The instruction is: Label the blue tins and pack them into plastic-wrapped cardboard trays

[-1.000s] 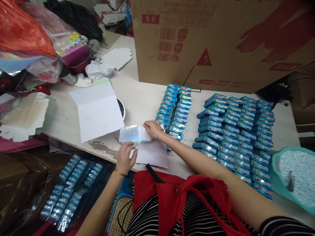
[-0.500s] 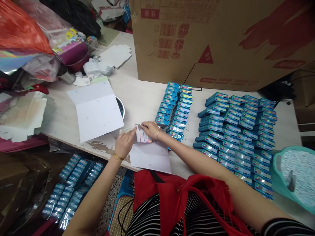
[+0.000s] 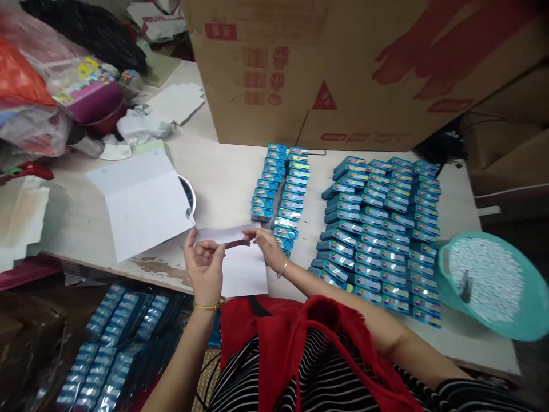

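Between my two hands is a narrow, dark, slightly curved strip [image 3: 237, 244], held above white paper [image 3: 246, 272] on the table. My left hand [image 3: 203, 269] is closed, pinching the strip's left end between thumb and fingers. Its index finger points up beside the corner of a larger folded white sheet [image 3: 143, 206]. At the right end of the strip, my right hand [image 3: 269, 249] is closed, its fingertips on or very near that end. Just beyond the hands stand two rows of small blue boxes [image 3: 269, 177] with shiny labels.
More blue boxes [image 3: 377, 229] stand in rows to the right, beside a turquoise basin [image 3: 532, 320] of small white pieces. A large cardboard carton [image 3: 274, 123] stands at the back. A metal bowl [image 3: 191, 194] is partly under the folded sheet. Bags [image 3: 90, 63] clutter the far left.
The shiny sticker sheet that lay flat under my fingers no longer shows; a dark strip is now raised between my hands. My left hand has turned palm-up. The view has shifted right.
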A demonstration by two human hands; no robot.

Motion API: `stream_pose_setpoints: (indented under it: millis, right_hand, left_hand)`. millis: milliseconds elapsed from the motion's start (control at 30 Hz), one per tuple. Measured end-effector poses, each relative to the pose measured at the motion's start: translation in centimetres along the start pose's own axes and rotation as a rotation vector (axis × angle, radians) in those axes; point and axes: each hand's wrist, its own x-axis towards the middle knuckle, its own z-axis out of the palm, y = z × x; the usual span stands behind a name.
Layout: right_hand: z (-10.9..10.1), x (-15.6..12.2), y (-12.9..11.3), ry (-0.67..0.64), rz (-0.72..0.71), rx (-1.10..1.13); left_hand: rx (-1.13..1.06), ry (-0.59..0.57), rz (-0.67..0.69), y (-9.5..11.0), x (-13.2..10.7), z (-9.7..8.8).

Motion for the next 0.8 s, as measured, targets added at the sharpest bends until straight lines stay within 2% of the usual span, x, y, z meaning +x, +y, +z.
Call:
stream_pose_setpoints:
  millis: [133,233,333,467,600,800]
  right_hand:
    - [-2.8,-3.7,0.8,0.115,0.116,0.046]
    - [-5.4,-5.1,2.5,0.222,0.172,0.077]
    - [-8.1,-5.2,4.6,0.293,0.243,0.021]
    - [-11.3,-3.8,6.7,0.320,0.305,-0.176]
    - [-13.0,-2.6,7.6,0.276,0.359,-0.424]
    - [-13.5,-2.4,7.9,0.161,0.405,-0.715]
  left_hand:
    - [-0.046,-0.120,-0.146,-2.1,-1.0,3.9]
    - [-0.001,-0.204,-0.183,-4.3,-1.8,7.1]
    - [0.113,-0.272,-0.095,-6.2,-1.9,10.3]
    - [0.335,-0.312,0.076,-7.7,-1.1,13.7]
    - [0.548,-0.330,0.142,-8.6,-0.3,15.5]
    - [0.731,-0.378,0.160,-10.1,-0.2,16.3]
